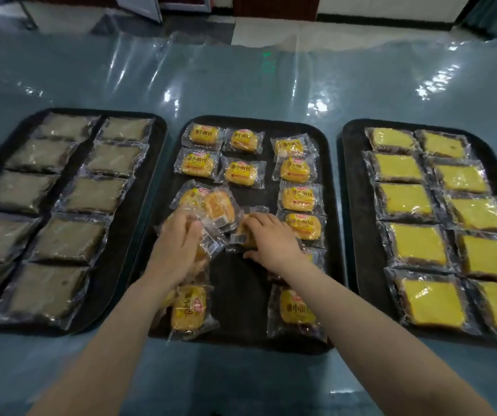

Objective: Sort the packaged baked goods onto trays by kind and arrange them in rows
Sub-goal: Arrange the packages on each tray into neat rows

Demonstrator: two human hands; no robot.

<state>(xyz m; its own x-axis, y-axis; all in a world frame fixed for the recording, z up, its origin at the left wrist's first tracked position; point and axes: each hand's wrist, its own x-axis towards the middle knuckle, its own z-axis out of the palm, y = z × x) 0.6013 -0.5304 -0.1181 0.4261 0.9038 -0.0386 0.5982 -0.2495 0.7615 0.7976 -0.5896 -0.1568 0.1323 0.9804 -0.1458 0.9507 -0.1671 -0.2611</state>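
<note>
Straightening bun packets on the middle tray (241, 295): my left hand (178, 244) grips one (208, 240), right hand (271, 238) pinches another (245, 232); next, lay them beside it in a row

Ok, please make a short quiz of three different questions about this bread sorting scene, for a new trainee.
1. True or false: the left tray holds brown slices in two columns.
2. Which tray are both hands over? A) left B) middle C) right
3. Fill in: the right tray holds ____ cake slices.

Key:
1. True.
2. B. The left hand holds small bread packets and the right hand rests on another packet, both over the middle tray.
3. Yellow.
</note>
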